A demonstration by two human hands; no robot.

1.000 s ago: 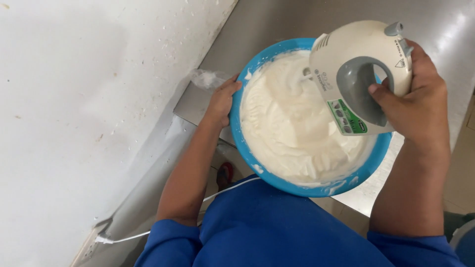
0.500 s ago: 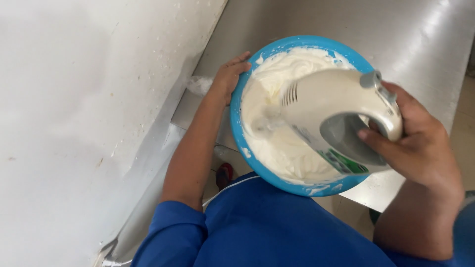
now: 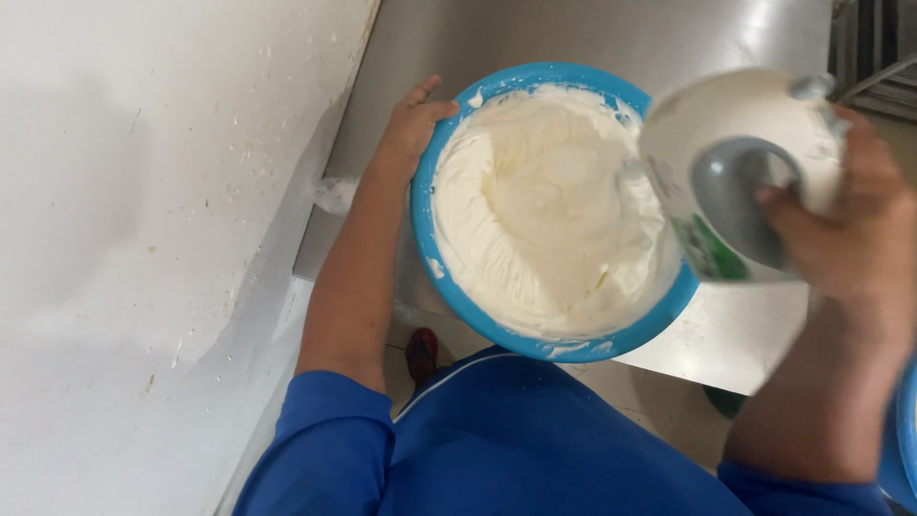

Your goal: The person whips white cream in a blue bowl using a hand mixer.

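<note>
Clad in a bright blue short-sleeved top (image 3: 535, 449) along the bottom of the frame, thin white piping down its front. Sleeves ending above the elbows; forearms bare. Left hand (image 3: 406, 129) and right hand (image 3: 855, 239) ungloved, no rings or watch visible.
</note>
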